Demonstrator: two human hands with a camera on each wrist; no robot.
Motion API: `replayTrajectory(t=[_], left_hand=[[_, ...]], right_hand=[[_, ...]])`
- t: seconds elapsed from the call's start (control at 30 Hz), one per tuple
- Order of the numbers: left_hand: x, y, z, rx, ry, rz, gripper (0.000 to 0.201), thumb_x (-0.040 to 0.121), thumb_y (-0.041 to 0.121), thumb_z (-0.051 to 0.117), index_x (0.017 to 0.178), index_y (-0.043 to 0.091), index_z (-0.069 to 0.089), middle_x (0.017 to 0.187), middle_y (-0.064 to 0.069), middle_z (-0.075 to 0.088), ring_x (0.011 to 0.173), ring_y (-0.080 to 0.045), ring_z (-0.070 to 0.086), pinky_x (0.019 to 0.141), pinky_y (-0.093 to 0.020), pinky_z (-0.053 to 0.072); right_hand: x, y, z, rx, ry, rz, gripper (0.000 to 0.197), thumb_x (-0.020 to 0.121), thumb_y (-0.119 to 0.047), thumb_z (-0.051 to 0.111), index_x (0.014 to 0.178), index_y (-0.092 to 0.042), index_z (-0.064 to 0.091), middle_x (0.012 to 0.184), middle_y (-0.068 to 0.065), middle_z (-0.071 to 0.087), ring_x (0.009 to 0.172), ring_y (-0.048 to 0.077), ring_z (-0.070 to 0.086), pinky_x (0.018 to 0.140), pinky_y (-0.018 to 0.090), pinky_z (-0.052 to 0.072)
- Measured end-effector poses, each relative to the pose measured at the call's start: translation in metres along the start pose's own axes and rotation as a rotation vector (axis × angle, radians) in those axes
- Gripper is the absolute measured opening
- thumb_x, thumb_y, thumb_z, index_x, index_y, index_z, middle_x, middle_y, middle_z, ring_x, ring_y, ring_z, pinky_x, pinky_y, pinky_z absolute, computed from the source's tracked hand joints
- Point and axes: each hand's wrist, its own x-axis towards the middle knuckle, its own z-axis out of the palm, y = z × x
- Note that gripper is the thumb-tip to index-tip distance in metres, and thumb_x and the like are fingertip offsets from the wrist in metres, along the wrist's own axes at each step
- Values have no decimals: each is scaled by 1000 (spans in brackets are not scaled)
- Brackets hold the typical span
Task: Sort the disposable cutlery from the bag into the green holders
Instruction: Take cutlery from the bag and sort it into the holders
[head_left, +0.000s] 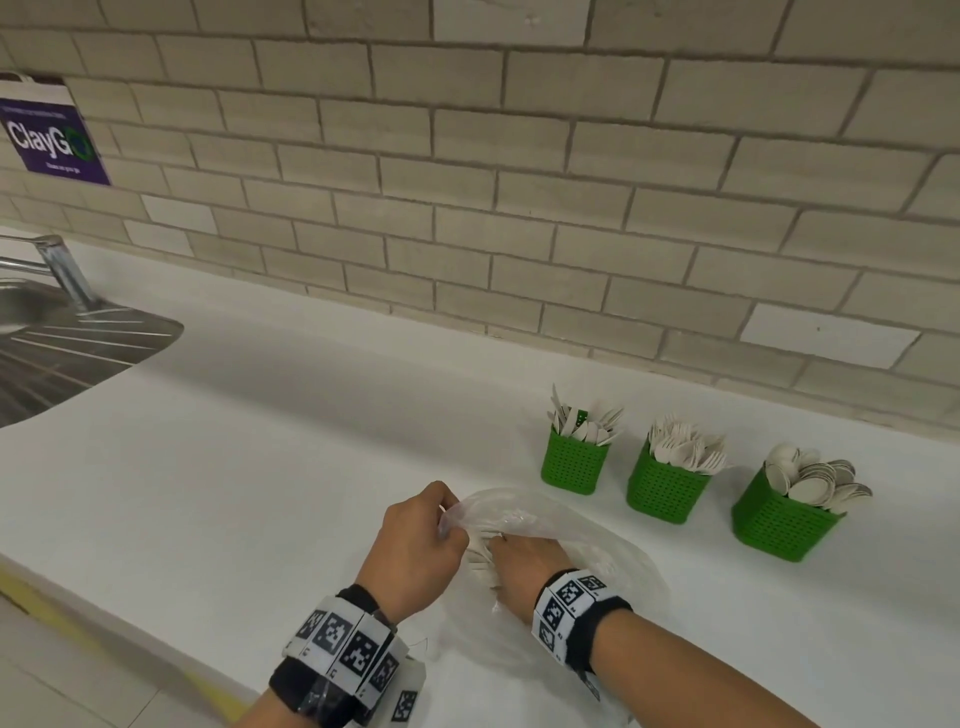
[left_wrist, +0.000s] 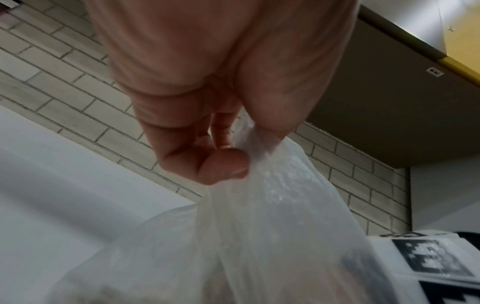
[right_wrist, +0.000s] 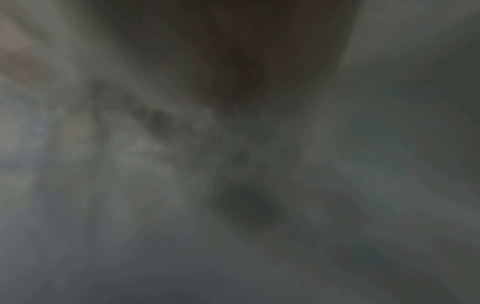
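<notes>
A clear plastic bag (head_left: 561, 530) lies on the white counter (head_left: 260, 467) near its front edge. My left hand (head_left: 415, 545) pinches the bag's rim and holds it up; the left wrist view shows thumb and fingers (left_wrist: 223, 164) clamped on the plastic (left_wrist: 272, 205). My right hand (head_left: 519, 561) is inside the bag among pale cutlery (head_left: 480, 564), its fingers hidden. The right wrist view is a dark blur. Three green holders stand to the right: one with knives (head_left: 574, 460), one with forks (head_left: 667, 480), one with spoons (head_left: 784, 514).
A steel sink (head_left: 62, 343) with a tap (head_left: 62, 265) sits at the far left. A brick-tiled wall (head_left: 519, 208) runs behind the counter, with a purple sign (head_left: 47, 135) on it. The counter's front edge (head_left: 130, 639) lies just left of my left wrist.
</notes>
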Motion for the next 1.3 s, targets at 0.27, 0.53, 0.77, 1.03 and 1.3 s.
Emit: replayTrajectory(t=[0.27, 0.53, 0.77, 1.03, 1.3], left_hand=[[-1, -2, -2, 25, 2, -13, 8, 84, 12, 55, 84, 20, 55, 63, 3, 60, 56, -6, 50, 52, -16, 38], [10, 6, -5, 37, 57, -47, 9, 85, 13, 54, 79, 20, 52, 66, -1, 60, 59, -12, 51, 50, -17, 37], [16, 19, -4, 31, 81, -55, 18, 84, 10, 55, 72, 21, 48, 59, 4, 52, 56, -10, 48, 47, -17, 31], [23, 27, -5, 37, 107, -77, 31, 85, 7, 55, 65, 23, 38, 57, 6, 45, 53, -9, 42, 45, -17, 27], [28, 23, -15, 45, 92, -127, 14, 85, 10, 55, 76, 20, 53, 67, 0, 61, 62, -11, 54, 50, -19, 33]], right_hand=[[-4, 4, -5, 116, -62, -25, 38, 93, -29, 54, 127, -13, 49, 126, 10, 60, 113, 33, 58, 95, 39, 46], [-14, 16, -30, 21, 50, -120, 48, 90, -40, 56, 125, -9, 47, 123, 15, 55, 111, 35, 56, 96, 42, 42], [-19, 8, -43, -79, 30, -111, 38, 90, -22, 61, 122, -5, 51, 117, 18, 56, 102, 38, 60, 81, 41, 45], [-30, 13, -67, -112, -34, -146, 27, 93, -16, 53, 117, -5, 55, 119, 18, 57, 107, 37, 58, 84, 39, 44], [-35, 54, -84, 100, -67, -214, 29, 97, -33, 48, 119, -14, 52, 114, 16, 59, 99, 35, 59, 79, 37, 46]])
